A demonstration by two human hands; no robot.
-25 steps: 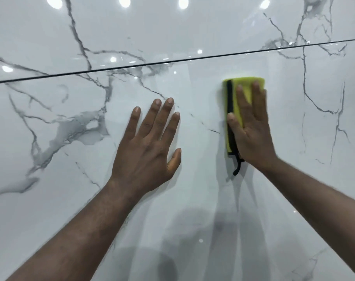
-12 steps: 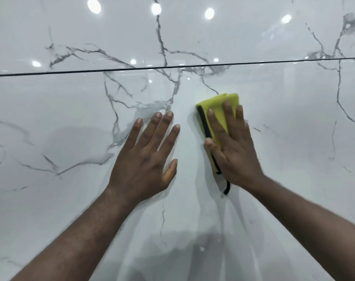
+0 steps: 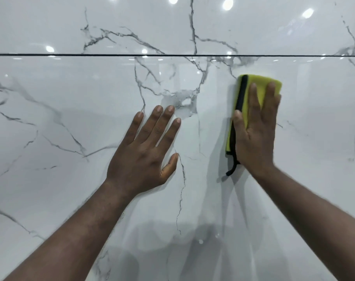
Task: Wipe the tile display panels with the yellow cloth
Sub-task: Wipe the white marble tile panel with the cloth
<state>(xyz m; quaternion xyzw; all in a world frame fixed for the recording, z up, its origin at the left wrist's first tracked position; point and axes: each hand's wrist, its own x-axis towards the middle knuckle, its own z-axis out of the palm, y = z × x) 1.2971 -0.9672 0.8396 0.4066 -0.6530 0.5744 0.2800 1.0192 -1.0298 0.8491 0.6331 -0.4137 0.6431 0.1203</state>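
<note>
The cloth point(image 3: 261, 79) has swung right, away from the left hand point(image 3: 144, 155), and now lies under the flat right hand point(image 3: 255, 134). Its straight fingers press the cloth to the panel point(image 3: 71, 159), just under the seam point(image 3: 91, 55). The left hand rests spread, holding nothing. The wiping looks mid-stroke.

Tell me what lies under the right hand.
The folded yellow cloth lies under the right hand, pressed flat against the lower tile panel. Its top and black-edged left side show; the part beneath the palm and the tile behind it are covered.
</note>
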